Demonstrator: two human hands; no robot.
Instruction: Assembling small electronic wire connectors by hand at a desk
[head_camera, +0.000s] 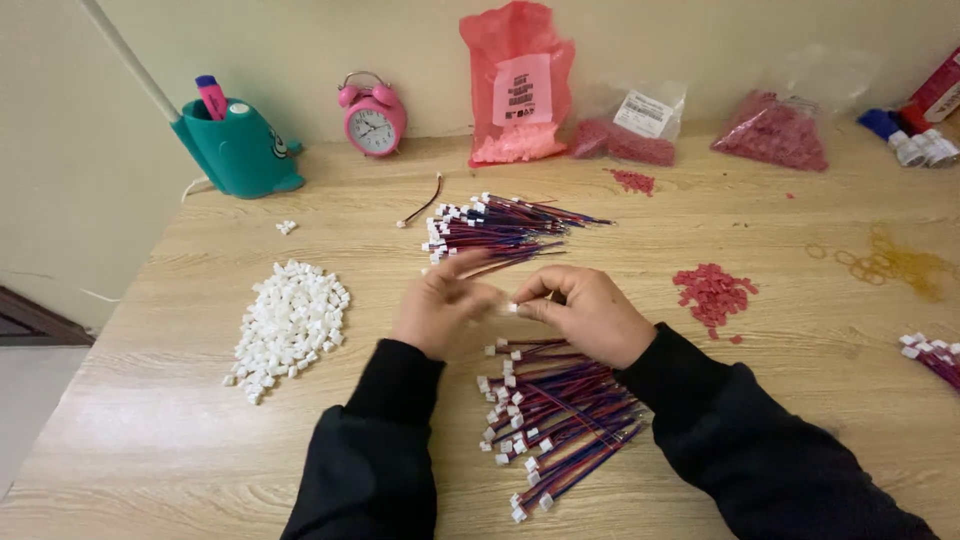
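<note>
My left hand (440, 305) and my right hand (585, 310) meet over the middle of the wooden table (780, 400). Between their fingertips they pinch a small white connector (510, 307) on a thin wire; the wire itself is mostly hidden by my fingers. Just below my hands lies a bundle of red and blue wires with white connectors (555, 420). A second such bundle (500, 228) lies just beyond my hands. A heap of loose white connector housings (290, 325) sits to the left of my left hand.
A small pile of red pieces (712, 292) lies right of my hands. Along the back wall stand a teal pen holder (240, 150), a pink alarm clock (373, 117), a pink bag (517, 85) and clear bags of red parts (770, 130). More wires (935, 355) lie at the right edge.
</note>
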